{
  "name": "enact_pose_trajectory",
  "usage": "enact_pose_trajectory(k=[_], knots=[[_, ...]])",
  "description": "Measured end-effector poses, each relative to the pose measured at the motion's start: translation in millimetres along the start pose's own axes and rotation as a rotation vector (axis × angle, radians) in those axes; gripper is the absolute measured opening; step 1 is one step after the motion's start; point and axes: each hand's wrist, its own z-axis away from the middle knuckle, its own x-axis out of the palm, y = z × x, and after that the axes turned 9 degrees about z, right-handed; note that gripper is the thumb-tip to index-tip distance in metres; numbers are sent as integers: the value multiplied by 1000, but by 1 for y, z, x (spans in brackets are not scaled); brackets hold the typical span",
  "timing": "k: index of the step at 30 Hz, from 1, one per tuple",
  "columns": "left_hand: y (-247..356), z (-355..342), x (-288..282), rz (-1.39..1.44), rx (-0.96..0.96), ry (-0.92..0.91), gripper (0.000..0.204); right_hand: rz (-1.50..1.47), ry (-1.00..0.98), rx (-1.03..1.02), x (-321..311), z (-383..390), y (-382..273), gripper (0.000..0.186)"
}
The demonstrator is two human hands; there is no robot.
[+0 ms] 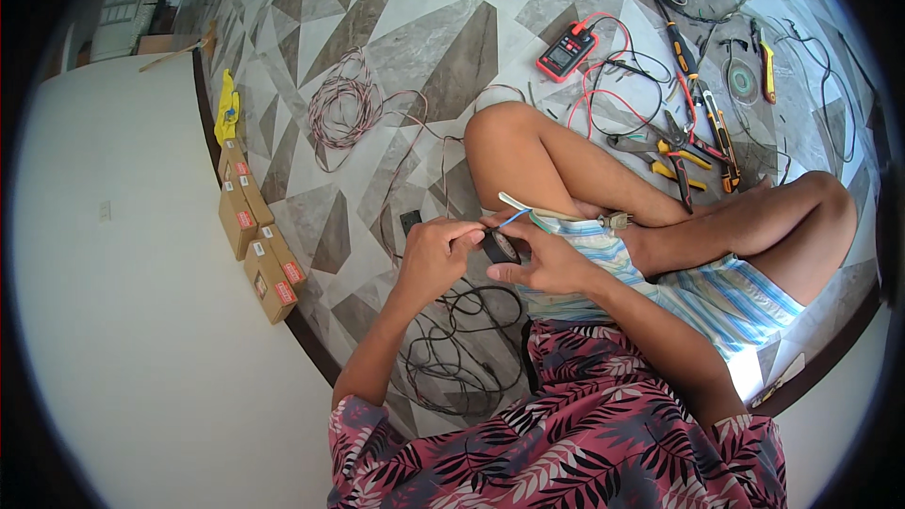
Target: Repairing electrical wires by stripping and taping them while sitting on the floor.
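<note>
Close together over my lap, both hands are at work near a stripped cable end, its cores fanned out: a white wire point(514, 202), a blue wire point(515, 217) and a green wire point(540, 221). My left hand point(436, 256) is closed, thumb and fingertips pinched at the base of these cores; the exact grip is partly hidden. A roll of black electrical tape point(500, 246) sits between the hands. My right hand point(551, 264) has its thumb and fingers round the roll's right side. Beyond my right hand, a plug with metal prongs point(617, 221) lies against my shorts.
A tangled black cable point(462, 349) lies left of my lap; a coiled twisted wire point(347, 104) is farther off. At the right are a red multimeter point(567, 52), yellow-handled pliers point(681, 155) and a soldering iron point(681, 49). Cardboard boxes point(269, 273) line the wall.
</note>
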Motion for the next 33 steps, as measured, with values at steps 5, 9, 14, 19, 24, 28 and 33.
enact_pose_trajectory(k=[5, 9, 14, 19, 24, 28, 33], knots=[[4, -3, 13, -57, 75, 113, 9, -171, -53, 200, -8, -10, -7, 59], [-2, -10, 20, -111, 94, 140, 11, -490, 59, 330, 7, -11, 8, 55], [-10, -11, 24, -91, 139, 107, 16, -962, 101, 334, 22, -15, 18, 50], [-22, 0, 21, -248, 236, -12, 20, -1024, 94, 649, 4, -14, -24, 42], [-18, 3, 17, -136, 182, 82, 12, -816, 129, 269, 3, 2, -33, 42], [-3, 4, 10, 175, -102, 0, 25, -446, 293, 383, 13, 9, -9, 43], [-9, -2, 5, 395, -220, -55, 39, -129, 317, 241, 17, 11, -30, 43]])
